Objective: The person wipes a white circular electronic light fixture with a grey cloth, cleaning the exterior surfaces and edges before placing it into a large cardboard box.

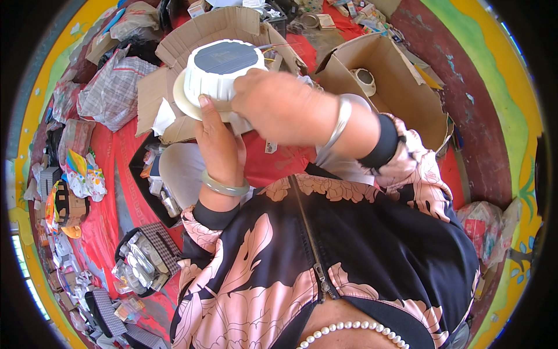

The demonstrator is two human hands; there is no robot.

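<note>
Above left cardboard box (152,99), holding round white fitting (215,87) in left hand (218,139), thumb near its rim. Note thin wires (269,53) beside the grey top. With right hand (273,104) up against its right side, too blurred; can't tell whether pinching anything. In right cardboard box (401,75), note similar fitting (364,81). In black box (139,160), see small packs (168,203). In checked case (164,237) below that, see heaped white packs (139,264).

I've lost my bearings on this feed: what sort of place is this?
Probably an improvised storeroom or workroom: open cardboard boxes stand before the person, a checked basket holds small pale items, and plastic bags lie along the left side.
</note>
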